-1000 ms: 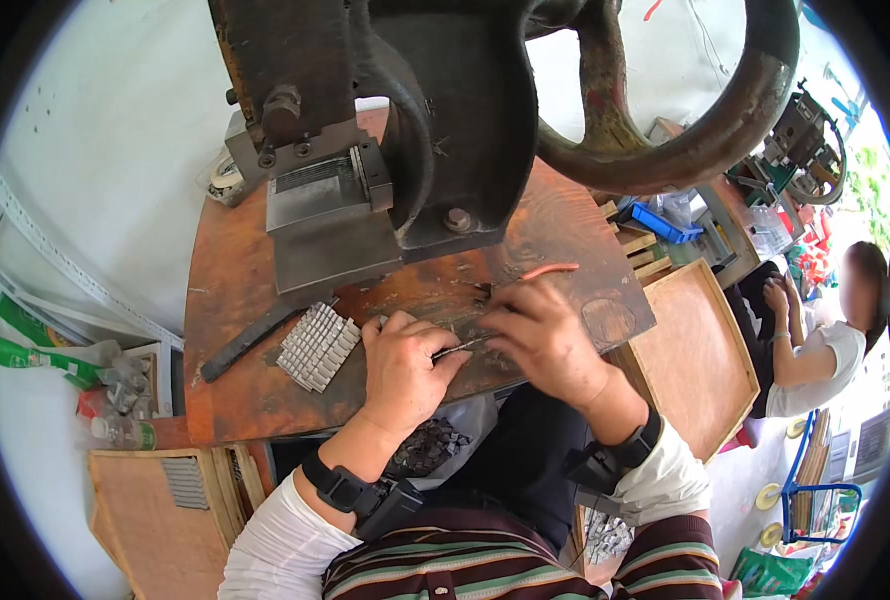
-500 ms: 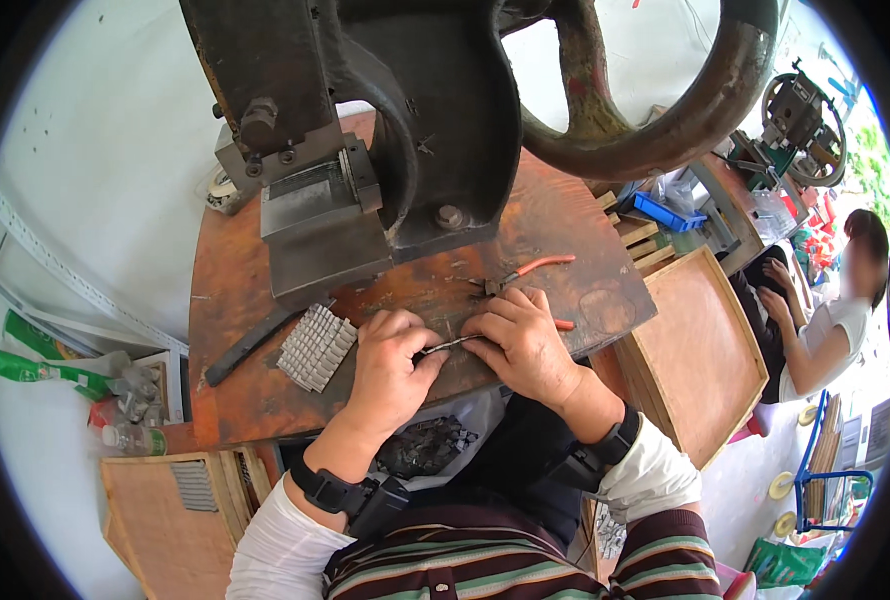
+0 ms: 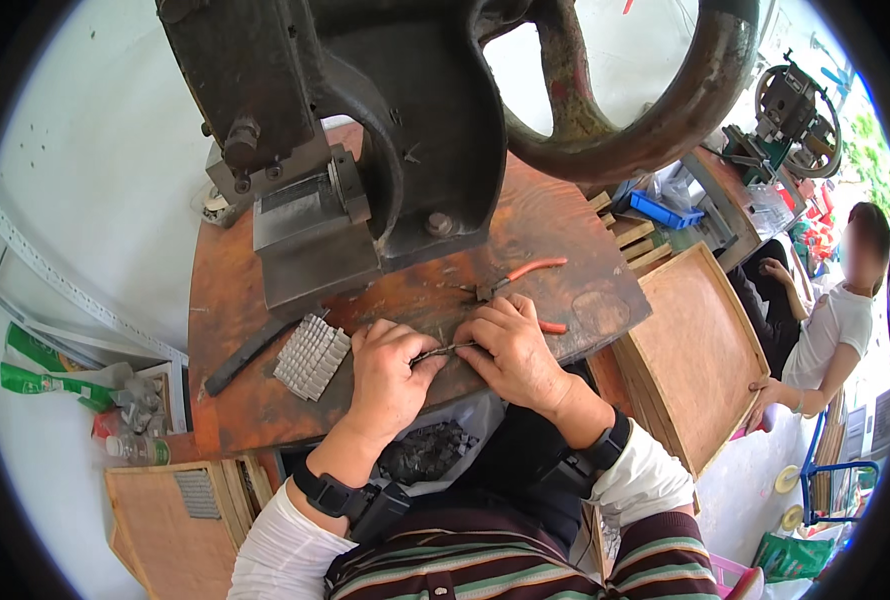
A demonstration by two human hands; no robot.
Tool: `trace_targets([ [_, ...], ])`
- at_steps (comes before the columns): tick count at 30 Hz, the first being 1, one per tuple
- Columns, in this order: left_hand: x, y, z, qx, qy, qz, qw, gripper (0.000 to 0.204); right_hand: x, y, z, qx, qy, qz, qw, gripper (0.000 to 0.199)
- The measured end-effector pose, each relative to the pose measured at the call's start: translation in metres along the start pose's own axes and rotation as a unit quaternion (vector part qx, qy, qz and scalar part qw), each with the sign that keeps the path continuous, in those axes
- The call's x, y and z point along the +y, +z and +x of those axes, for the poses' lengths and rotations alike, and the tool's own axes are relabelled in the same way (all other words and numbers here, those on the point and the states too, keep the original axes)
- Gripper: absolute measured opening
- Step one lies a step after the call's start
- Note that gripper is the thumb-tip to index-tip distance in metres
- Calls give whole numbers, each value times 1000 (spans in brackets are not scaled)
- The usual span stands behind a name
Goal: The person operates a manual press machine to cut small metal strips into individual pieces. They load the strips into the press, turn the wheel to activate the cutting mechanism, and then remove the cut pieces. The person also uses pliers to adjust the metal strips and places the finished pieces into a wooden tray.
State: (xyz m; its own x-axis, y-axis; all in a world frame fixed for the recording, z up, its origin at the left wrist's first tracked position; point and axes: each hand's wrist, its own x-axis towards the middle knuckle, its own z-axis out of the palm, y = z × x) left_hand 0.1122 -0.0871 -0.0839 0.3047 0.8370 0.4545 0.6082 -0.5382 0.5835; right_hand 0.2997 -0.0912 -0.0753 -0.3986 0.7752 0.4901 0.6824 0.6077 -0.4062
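Between my two hands runs a thin metal strip (image 3: pixel 449 349), held level just above the front of the bench. My left hand (image 3: pixel 393 368) pinches one end, and my right hand (image 3: pixel 510 350) pinches the other. Both sets of fingertips hide the strip's ends. Just beyond the right hand lie pliers with orange-red handles (image 3: pixel 537 267), partly covered by that hand. To the left of my left hand sits a block of small grey metal pieces in tight rows (image 3: pixel 311 357). A dark flat bar (image 3: pixel 246 357) lies further left.
A heavy black press (image 3: pixel 405 120) with a large handwheel (image 3: pixel 645 150) stands on the worn wooden bench (image 3: pixel 225 420). Below the front edge hangs a bag of dark metal scraps (image 3: pixel 430 450). Wooden trays (image 3: pixel 700 360) are stacked at the right, where a co-worker (image 3: pixel 835 330) sits.
My hands keep their grip on the strip and have shifted very little. The view has moved slightly. At the right, the co-worker's hand has come down to the wooden tray's edge.
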Motion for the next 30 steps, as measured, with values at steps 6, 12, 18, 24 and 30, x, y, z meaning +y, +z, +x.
trace_targets([
  [6,-1,2,0,10,3,0,1000,14,-1,3,1,10,-1,2,1000,14],
  [12,0,3,1,4,-11,1,1000,13,-3,2,1,39,-29,3,999,21],
  [18,2,3,1,10,-16,-5,1000,13,-5,3,-3,62,-80,-17,995,28],
  [24,1,3,0,6,-15,14,1000,14,-7,5,-6,69,-95,-37,992,26],
  [30,2,2,1,3,-15,4,1000,14,-8,4,-3,70,2,46,996,42],
])
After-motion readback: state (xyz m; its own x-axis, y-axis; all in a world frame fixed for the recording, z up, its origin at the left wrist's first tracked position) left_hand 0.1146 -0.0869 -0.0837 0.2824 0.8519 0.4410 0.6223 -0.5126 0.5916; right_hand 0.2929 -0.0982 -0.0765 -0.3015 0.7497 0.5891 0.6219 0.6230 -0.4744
